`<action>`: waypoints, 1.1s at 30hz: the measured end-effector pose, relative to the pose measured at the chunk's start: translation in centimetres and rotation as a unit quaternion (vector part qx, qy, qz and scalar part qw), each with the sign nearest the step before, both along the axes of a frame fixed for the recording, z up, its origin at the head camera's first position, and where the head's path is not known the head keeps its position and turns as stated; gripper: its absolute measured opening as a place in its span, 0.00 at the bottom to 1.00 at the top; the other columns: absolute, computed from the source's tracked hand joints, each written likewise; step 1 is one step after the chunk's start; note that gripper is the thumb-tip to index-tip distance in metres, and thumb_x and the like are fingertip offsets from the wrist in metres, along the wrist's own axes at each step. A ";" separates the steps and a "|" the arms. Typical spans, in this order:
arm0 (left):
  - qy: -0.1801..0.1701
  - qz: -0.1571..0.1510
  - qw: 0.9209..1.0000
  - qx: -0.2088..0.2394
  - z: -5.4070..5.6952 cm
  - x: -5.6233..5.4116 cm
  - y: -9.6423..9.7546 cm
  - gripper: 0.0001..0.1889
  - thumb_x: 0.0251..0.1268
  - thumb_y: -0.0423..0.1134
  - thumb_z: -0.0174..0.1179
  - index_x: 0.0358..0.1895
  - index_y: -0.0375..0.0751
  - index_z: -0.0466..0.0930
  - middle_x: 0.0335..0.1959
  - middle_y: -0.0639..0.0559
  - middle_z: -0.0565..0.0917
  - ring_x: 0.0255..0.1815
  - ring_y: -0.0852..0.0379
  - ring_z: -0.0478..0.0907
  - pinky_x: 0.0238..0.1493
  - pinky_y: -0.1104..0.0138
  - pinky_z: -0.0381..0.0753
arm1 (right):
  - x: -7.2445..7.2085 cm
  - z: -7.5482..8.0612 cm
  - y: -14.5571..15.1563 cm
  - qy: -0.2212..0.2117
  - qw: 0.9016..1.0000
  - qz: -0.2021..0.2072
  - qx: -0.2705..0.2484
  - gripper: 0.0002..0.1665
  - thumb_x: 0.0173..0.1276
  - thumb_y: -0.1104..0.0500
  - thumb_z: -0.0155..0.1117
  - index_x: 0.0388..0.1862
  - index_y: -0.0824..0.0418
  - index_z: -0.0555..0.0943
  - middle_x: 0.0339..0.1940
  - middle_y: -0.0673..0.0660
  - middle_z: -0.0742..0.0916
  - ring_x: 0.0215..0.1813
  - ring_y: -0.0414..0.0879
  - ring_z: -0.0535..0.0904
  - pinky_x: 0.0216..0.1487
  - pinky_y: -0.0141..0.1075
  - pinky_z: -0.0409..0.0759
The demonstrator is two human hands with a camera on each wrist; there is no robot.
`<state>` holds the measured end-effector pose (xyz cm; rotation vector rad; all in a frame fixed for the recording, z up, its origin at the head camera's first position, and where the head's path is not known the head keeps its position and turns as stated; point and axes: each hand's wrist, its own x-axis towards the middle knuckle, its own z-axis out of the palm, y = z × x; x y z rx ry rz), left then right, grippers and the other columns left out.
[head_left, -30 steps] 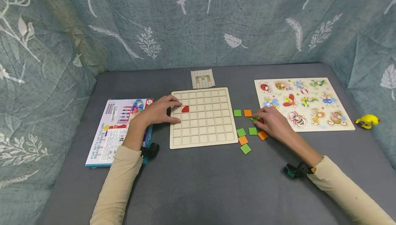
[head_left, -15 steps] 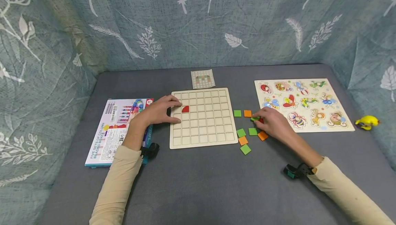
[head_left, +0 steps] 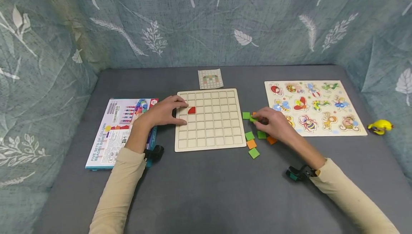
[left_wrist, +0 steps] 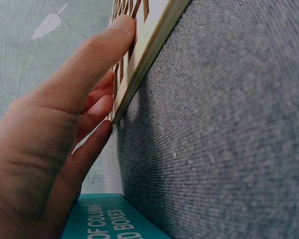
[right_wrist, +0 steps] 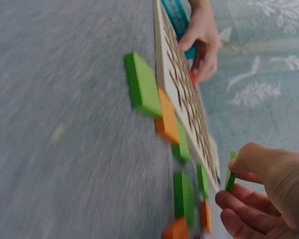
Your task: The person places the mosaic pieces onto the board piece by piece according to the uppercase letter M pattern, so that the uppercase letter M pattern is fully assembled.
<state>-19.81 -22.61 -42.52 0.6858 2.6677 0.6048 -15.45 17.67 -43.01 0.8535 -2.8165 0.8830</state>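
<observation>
A wooden grid board (head_left: 219,132) lies mid-table with one red quarter-round piece (head_left: 191,110) in a cell near its upper left. My left hand (head_left: 162,111) rests at the board's left edge, thumb and fingers spread apart; the left wrist view shows its thumb (left_wrist: 107,42) on the board's face. Between thumb and fingers my right hand (head_left: 273,121) pinches a green square tile (right_wrist: 231,174), raised above the table right of the board. Around it lie loose green tiles (head_left: 254,153) and orange tiles (head_left: 251,144), some partly hidden by this hand.
A small pattern card (head_left: 210,79) lies behind the board. At the left is a boxed toy set (head_left: 107,144), partly under my left forearm. A wooden insect puzzle (head_left: 317,108) occupies the right side, with a yellow toy (head_left: 381,127) beyond it.
My right hand has lifted the green tile from among the loose pieces and moved left toward the board. The left hand has stayed at the board's edge. The head view has shifted slightly.
</observation>
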 end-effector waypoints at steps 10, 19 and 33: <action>-0.001 -0.007 1.000 -0.003 0.1 -0.1 -0.1 0.38 0.53 0.59 0.69 0.66 0.44 0.73 0.64 0.47 0.69 0.66 0.47 0.66 0.65 0.49 0.69 | -0.7 1.0 -5.5 -0.029 0.996 0.081 0.000 0.12 0.63 0.62 0.68 0.46 0.61 0.85 0.44 0.57 0.85 0.40 0.47 0.81 0.39 0.39 0.79; -0.010 -0.005 1.000 0.006 0.1 -0.2 0.0 0.38 0.53 0.59 0.69 0.66 0.45 0.73 0.65 0.47 0.69 0.66 0.48 0.66 0.65 0.50 0.70 | -2.2 1.6 -11.0 -0.022 0.987 0.154 0.028 0.11 0.67 0.59 0.64 0.47 0.58 0.84 0.47 0.55 0.84 0.45 0.45 0.81 0.45 0.39 0.80; 0.002 -0.015 1.000 -0.002 0.1 -0.2 -0.2 0.37 0.53 0.59 0.69 0.65 0.44 0.74 0.63 0.47 0.71 0.64 0.48 0.68 0.65 0.50 0.70 | -2.9 0.6 -14.4 0.046 0.977 0.203 0.039 0.09 0.67 0.60 0.64 0.45 0.58 0.85 0.44 0.54 0.84 0.43 0.44 0.82 0.44 0.36 0.81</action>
